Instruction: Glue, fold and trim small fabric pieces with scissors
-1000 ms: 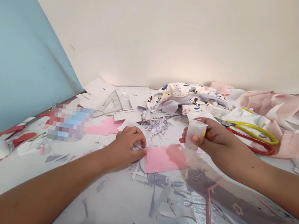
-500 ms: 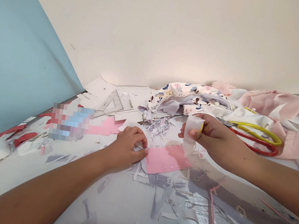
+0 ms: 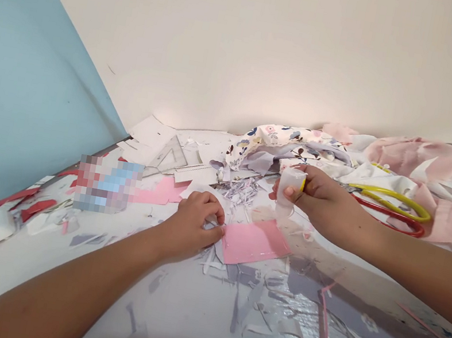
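A pink paper rectangle [image 3: 254, 242] lies on the scrap-strewn white table [image 3: 191, 314]. My left hand [image 3: 194, 224] has its fingers curled and pinched at the rectangle's left edge, holding it down. My right hand [image 3: 321, 200] grips a small translucent glue bottle [image 3: 290, 189], tipped nozzle-down over the rectangle's far right corner. The bottle's tip sits just above the paper; whether it touches I cannot tell.
Yellow and red scissors [image 3: 389, 209] lie behind my right wrist on pink cloth [image 3: 448, 173]. Floral fabric [image 3: 274, 142] is heaped at the back. A clear set square [image 3: 169, 156] and white paper sheets lie at back left. A large cream board [image 3: 273, 49] leans behind.
My right hand has carried the glue bottle slightly left and farther back along the pink rectangle's far edge. The left hand has stayed put.
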`<state>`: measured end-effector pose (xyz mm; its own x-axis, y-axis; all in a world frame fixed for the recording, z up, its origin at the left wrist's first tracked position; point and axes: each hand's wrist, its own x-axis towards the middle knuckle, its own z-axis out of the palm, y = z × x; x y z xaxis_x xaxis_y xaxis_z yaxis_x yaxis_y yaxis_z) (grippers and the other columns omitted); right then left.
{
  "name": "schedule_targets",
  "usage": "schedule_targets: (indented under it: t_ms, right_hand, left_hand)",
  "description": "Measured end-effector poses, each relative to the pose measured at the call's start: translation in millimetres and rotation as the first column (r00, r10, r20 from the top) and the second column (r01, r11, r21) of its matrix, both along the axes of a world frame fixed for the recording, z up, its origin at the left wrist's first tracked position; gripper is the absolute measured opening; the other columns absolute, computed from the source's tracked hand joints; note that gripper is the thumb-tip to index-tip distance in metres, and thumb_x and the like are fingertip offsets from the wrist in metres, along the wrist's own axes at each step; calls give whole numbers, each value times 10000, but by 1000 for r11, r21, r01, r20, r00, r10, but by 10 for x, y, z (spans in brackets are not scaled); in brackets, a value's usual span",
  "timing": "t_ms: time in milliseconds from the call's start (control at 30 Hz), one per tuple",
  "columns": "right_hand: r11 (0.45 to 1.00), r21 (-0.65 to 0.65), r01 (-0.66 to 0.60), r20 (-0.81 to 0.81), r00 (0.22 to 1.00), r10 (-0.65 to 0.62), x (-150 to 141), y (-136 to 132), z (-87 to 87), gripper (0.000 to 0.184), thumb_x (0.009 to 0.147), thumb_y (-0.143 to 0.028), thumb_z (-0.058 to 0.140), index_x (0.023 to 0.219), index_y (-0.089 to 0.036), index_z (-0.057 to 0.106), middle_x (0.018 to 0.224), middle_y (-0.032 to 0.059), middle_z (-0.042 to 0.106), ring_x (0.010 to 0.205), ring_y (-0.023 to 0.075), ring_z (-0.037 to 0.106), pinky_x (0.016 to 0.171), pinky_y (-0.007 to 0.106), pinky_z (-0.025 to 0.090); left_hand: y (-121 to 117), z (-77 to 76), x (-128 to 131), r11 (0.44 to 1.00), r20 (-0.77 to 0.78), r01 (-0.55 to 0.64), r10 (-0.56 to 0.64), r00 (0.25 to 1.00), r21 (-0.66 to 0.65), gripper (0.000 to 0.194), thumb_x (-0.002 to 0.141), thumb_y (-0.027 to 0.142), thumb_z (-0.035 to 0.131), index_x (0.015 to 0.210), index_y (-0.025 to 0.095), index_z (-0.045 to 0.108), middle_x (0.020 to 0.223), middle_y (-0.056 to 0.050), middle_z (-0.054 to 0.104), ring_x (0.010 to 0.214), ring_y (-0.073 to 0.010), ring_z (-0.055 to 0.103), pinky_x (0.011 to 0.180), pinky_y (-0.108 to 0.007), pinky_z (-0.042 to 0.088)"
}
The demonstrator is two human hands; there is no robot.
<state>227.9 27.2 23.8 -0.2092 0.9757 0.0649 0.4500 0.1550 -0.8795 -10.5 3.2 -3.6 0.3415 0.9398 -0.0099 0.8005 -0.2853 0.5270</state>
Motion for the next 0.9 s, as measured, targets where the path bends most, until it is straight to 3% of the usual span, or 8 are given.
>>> schedule_targets:
  t_ms: [367, 633, 900]
  right_hand:
    - [1000, -15, 19, 51, 999, -18, -40, 29, 19, 166, 828, -385, 448, 930, -260, 486, 885, 45, 593, 656, 199, 542, 270, 226, 383]
    - [992, 105, -67, 6, 998, 67, -135, 58, 14, 74, 835, -297, 457, 858, -227, 466, 829, 21, 616, 802, 202, 561, 585, 306, 427]
    - [988, 118, -103, -66, 992, 111, -235, 99, -60, 92, 814, -306, 483, 866, -232, 469, 815, 3, 611, 767, 188, 554, 628, 310, 398]
  left_hand:
    - [5, 1, -2, 1000, -4, 8, -8, 1000, 14, 115, 763, 338, 473, 786, 246, 538, 1044, -24, 485, 1016, -230, 411, 739, -344, 410]
    - [6, 22, 16, 999, -16, 12, -11, 1000, 34, 110, 760, 340, 480, 777, 248, 537, 1027, -20, 498, 1017, -227, 415, 781, -363, 400]
    - [5, 2, -1, 999, -10, 24, -23, 1000, 49, 121, 757, 342, 485, 780, 239, 546, 1020, -25, 502, 1009, -227, 413, 838, -394, 371]
